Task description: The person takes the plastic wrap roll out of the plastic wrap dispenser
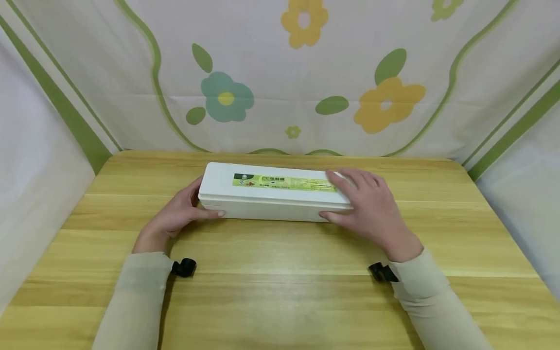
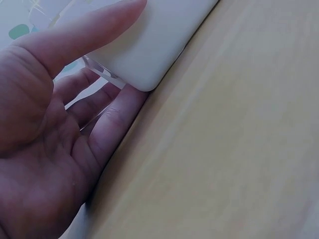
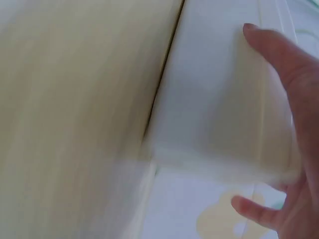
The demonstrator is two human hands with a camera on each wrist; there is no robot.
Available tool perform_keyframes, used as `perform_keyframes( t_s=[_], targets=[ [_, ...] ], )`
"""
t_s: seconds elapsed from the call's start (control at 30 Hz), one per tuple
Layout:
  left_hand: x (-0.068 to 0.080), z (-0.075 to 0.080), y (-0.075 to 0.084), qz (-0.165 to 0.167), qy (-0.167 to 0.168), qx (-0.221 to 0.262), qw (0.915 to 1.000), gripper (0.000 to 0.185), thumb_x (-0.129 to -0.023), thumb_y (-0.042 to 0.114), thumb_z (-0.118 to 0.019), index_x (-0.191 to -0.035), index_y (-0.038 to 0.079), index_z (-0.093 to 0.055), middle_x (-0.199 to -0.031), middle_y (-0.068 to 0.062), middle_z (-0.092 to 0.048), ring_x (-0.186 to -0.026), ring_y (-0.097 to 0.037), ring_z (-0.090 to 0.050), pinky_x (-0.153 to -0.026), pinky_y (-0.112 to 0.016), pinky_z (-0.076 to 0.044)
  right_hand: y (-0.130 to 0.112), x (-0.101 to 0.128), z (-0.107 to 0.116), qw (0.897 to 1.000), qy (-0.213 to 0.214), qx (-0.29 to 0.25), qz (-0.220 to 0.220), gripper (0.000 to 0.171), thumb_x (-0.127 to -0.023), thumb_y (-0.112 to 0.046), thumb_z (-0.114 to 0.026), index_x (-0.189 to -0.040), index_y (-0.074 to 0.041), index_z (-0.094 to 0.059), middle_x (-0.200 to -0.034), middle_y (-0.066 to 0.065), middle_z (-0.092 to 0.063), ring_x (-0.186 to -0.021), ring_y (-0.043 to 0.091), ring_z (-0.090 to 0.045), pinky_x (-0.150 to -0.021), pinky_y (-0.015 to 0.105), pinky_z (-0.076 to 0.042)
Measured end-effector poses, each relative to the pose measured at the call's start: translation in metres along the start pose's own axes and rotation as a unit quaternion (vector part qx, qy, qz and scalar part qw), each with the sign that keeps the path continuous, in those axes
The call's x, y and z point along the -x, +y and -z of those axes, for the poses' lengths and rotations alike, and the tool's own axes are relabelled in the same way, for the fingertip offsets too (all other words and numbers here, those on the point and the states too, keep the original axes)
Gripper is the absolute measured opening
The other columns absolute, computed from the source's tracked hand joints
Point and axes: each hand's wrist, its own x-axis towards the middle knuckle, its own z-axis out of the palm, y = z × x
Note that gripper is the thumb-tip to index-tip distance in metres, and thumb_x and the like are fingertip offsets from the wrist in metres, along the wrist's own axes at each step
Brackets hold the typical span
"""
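A long white cling film box (image 1: 271, 209) with a green and yellow label (image 1: 284, 182) on its lid lies toward the back of the wooden table. My left hand (image 1: 177, 211) grips its left end, thumb along the front face and the other fingers round behind the end. In the left wrist view those fingers (image 2: 112, 119) reach low, close over the tabletop, their tips hidden by the box. At the other end my right hand (image 1: 372, 206) spans the box from above, thumb (image 3: 269, 42) against the front face and fingers over the lid, covering the label's right edge.
The wooden table (image 1: 280, 291) extends in front of the box and to both sides. Behind it hangs a white cloth (image 1: 271, 63) printed with flowers, with more cloth at left and right. A small black device (image 1: 185, 267) is strapped at each wrist.
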Motion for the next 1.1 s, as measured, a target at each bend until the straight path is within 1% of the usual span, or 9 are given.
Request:
perform_keyframes(
  t_s=[0.1,0.17,0.3,0.47,0.6,0.7,0.77,0.93,1.1],
  targets=[
    [0.0005,-0.0001,0.0008,-0.001,0.0,-0.003,1.0,0.109,-0.083,0.013,-0.095,-0.17,0.034,-0.033,-0.165,0.0,-0.047,-0.149,-0.022,-0.041,-0.116,-0.03,-0.038,0.0097,0.008,0.0033,0.999,0.007,-0.03,0.011,0.09,-0.078,-0.048,-0.092,-0.154,-0.012,-0.059,-0.147,0.02,-0.062,-0.133,0.041,-0.059,-0.104,0.063,-0.053],
    [0.0025,0.0008,0.0005,-0.004,-0.001,-0.005,1.0,0.107,-0.084,0.013,-0.094,-0.169,0.032,-0.033,-0.163,0.0,-0.048,-0.146,-0.022,-0.042,-0.113,-0.026,-0.04,0.0107,0.0088,0.0035,0.999,0.007,-0.042,0.023,0.087,-0.08,-0.043,-0.092,-0.153,-0.01,-0.059,-0.148,0.022,-0.061,-0.135,0.042,-0.058,-0.104,0.061,-0.054],
    [0.0034,0.001,-0.0018,-0.008,-0.003,-0.003,1.0,0.106,-0.084,0.012,-0.093,-0.169,0.031,-0.033,-0.161,-0.002,-0.05,-0.144,-0.021,-0.045,-0.107,-0.018,-0.043,0.0087,0.0061,0.0029,0.999,0.011,-0.028,0.043,0.083,-0.082,-0.038,-0.089,-0.152,-0.006,-0.059,-0.145,0.026,-0.062,-0.13,0.044,-0.059,-0.102,0.059,-0.056],
    [0.0018,0.0012,-0.0033,-0.007,-0.006,-0.004,1.0,0.106,-0.085,0.012,-0.093,-0.169,0.031,-0.033,-0.162,-0.002,-0.049,-0.144,-0.02,-0.045,-0.107,-0.017,-0.043,0.0072,0.0063,0.0032,0.999,0.006,-0.009,0.046,0.079,-0.082,-0.032,-0.088,-0.15,-0.004,-0.058,-0.144,0.028,-0.061,-0.127,0.047,-0.059,-0.098,0.06,-0.058],
    [-0.0004,0.0008,-0.0014,-0.007,-0.009,-0.009,0.9999,0.104,-0.085,0.012,-0.093,-0.169,0.031,-0.034,-0.16,-0.002,-0.05,-0.141,-0.02,-0.047,-0.107,-0.019,-0.045,0.0086,0.0102,0.0057,0.999,0.004,-0.017,0.036,0.077,-0.081,-0.025,-0.086,-0.15,-0.004,-0.059,-0.145,0.026,-0.061,-0.129,0.045,-0.058,-0.086,0.057,-0.062],
    [0.0,0.0008,0.0001,-0.006,-0.009,-0.009,0.9999,0.103,-0.085,0.012,-0.093,-0.168,0.032,-0.035,-0.159,-0.002,-0.051,-0.139,-0.022,-0.05,-0.106,-0.021,-0.046,0.0101,0.0101,0.0073,0.999,0.006,-0.025,0.039,0.075,-0.08,-0.021,-0.085,-0.149,-0.004,-0.06,-0.145,0.025,-0.062,-0.129,0.045,-0.058,-0.076,0.055,-0.064],
    [0.0005,0.0003,0.0007,-0.006,-0.011,-0.006,0.9999,0.103,-0.086,0.012,-0.092,-0.168,0.033,-0.035,-0.16,-0.003,-0.05,-0.138,-0.023,-0.051,-0.105,-0.022,-0.047,0.0111,0.0096,0.0079,0.999,0.007,-0.029,0.043,0.075,-0.08,-0.02,-0.086,-0.149,-0.004,-0.06,-0.145,0.026,-0.063,-0.128,0.046,-0.058,-0.077,0.055,-0.064],
    [0.0008,0.0,0.002,-0.004,-0.013,-0.003,0.9999,0.105,-0.086,0.013,-0.093,-0.169,0.035,-0.033,-0.163,-0.001,-0.048,-0.142,-0.023,-0.046,-0.107,-0.022,-0.045,0.0128,0.0096,0.0081,0.998,0.004,-0.046,0.044,0.079,-0.08,-0.023,-0.091,-0.149,-0.003,-0.06,-0.146,0.026,-0.062,-0.132,0.047,-0.056,-0.088,0.057,-0.063],
    [0.0011,0.0018,0.0031,-0.002,-0.012,-0.006,0.9999,0.105,-0.085,0.012,-0.093,-0.169,0.033,-0.033,-0.161,-0.003,-0.05,-0.139,-0.025,-0.05,-0.106,-0.023,-0.046,0.0125,0.0082,0.011,0.998,-0.007,-0.052,0.038,0.079,-0.08,-0.023,-0.092,-0.149,-0.004,-0.061,-0.147,0.026,-0.062,-0.134,0.047,-0.056,-0.092,0.059,-0.061]
  ],
)
